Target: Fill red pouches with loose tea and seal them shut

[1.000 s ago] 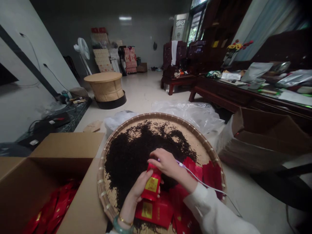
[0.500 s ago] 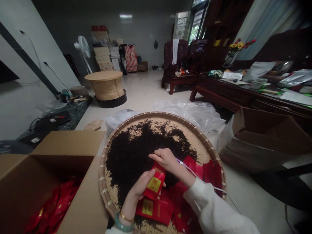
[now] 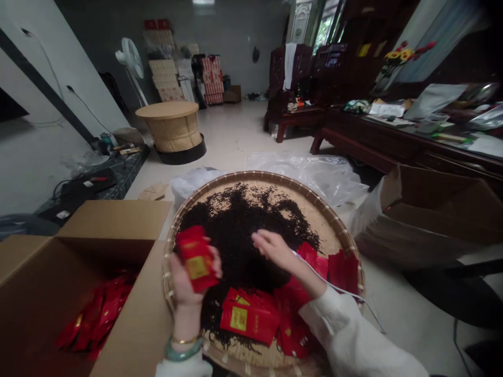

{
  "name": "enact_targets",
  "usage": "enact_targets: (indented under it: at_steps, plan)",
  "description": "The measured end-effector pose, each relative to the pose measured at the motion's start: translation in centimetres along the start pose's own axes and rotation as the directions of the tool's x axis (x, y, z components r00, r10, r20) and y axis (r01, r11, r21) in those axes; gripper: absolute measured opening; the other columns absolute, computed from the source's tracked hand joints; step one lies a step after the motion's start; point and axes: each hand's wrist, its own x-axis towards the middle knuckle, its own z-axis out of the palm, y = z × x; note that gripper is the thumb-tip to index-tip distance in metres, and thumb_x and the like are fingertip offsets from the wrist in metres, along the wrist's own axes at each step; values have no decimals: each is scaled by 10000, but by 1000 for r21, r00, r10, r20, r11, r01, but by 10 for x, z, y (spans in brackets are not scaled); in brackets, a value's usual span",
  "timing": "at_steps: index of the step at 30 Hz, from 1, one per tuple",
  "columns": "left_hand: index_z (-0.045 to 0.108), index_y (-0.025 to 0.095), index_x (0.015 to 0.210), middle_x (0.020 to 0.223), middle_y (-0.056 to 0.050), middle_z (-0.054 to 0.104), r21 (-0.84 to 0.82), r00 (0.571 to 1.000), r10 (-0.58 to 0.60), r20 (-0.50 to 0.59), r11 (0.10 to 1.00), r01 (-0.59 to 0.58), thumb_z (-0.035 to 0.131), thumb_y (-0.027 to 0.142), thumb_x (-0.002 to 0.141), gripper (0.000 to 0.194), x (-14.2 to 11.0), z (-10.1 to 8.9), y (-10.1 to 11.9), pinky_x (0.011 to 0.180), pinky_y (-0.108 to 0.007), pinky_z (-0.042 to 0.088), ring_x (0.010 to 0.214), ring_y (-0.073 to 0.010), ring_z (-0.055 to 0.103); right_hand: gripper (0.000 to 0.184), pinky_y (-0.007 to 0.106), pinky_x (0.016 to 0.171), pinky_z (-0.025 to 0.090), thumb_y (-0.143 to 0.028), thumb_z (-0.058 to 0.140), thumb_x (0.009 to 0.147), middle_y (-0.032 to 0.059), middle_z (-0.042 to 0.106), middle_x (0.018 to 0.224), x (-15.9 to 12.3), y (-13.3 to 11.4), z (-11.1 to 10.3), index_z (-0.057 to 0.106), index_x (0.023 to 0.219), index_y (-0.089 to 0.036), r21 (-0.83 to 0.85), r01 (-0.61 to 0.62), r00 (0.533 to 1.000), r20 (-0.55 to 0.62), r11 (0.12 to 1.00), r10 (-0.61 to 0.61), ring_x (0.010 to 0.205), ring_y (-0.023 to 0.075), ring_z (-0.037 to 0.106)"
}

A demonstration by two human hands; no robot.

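In my left hand is a red packet with a yellow label, held upright above the left side of a round woven bamboo tray. My right hand hovers over dark, loose, tea-like leaves in the tray. Its fingers are pressed together; whatever they hold, if anything, is too small to make out. Several red packets lie at the tray's near side. More red pouches lie by its right rim, where a white cord passes under my right forearm.
At left, an open cardboard box holds several red packets. Another open carton stands at right. Clear plastic sheeting lies beyond the tray. Farther off are a round-topped drum, a fan and a dark wooden table.
My left hand has carried the red packet left, away from my right hand. My right hand has let go of the packet's top and drawn its fingers together. The view has tilted slightly down.
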Motion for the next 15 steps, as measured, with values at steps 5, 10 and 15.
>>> enact_targets:
  at_steps: [5, 10, 15]
  plan:
    - [531, 226, 1197, 1221, -18, 626, -67, 782, 587, -210, 789, -611, 643, 787, 494, 906, -7, -6, 57, 811, -211, 526, 1003, -167, 613, 420, 278, 507, 400, -462, 816, 535, 79, 684, 774, -56, 16, 58, 639, 794, -183, -606, 308, 901, 433, 734, -20, 668, 232, 626]
    - [544, 250, 1244, 1156, -69, 644, 119, 924, 366, -108, 928, -353, 745, 671, 507, 872, 1, -9, 24, 769, -312, 536, 961, -229, 618, 193, 320, 499, 400, -73, 665, 657, 148, 715, 760, -85, 26, 92, 694, 829, -158, -674, 297, 891, 450, 677, 57, 709, 289, 652]
    - [687, 233, 1095, 1106, -84, 698, 738, 971, -230, 59, 666, 113, 840, 272, 554, 564, 4, -6, -13, 817, -323, 490, 970, -264, 630, 113, 275, 599, 434, -162, 633, 760, 62, 728, 814, -61, 15, 45, 720, 811, -213, -519, 215, 894, 446, 827, 47, 731, 217, 656]
